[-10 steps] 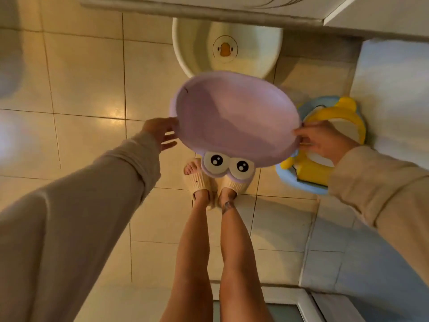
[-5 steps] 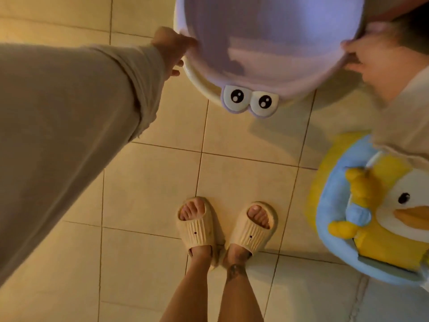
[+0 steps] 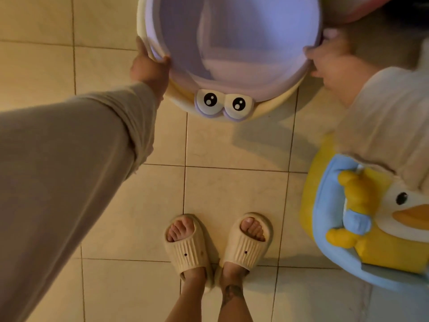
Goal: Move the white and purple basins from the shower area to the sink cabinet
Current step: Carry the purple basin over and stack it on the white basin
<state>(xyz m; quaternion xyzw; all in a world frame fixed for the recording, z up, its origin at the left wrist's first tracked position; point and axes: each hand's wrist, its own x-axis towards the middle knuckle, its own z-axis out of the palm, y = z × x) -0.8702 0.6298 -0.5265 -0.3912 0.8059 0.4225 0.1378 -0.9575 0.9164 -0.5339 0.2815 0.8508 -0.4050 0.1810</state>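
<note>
A purple basin (image 3: 234,38) with two cartoon eyes on its near rim sits nested inside a white basin (image 3: 178,92), whose cream rim shows below and to the left of it. Both are at the top of the head view on the tiled floor. My left hand (image 3: 148,63) grips the purple basin's left rim. My right hand (image 3: 329,54) holds its right rim. The far halves of both basins are cut off by the frame's top edge.
A blue and yellow duck-shaped child seat (image 3: 371,219) stands on the floor at the right. My feet in cream slippers (image 3: 218,245) stand on beige tiles below the basins. Something dark and reddish (image 3: 380,8) sits at the top right corner.
The purple basin was held in the air above the white one; it has come down and now rests inside it. My hands stay on its rim, and the camera has tipped downward.
</note>
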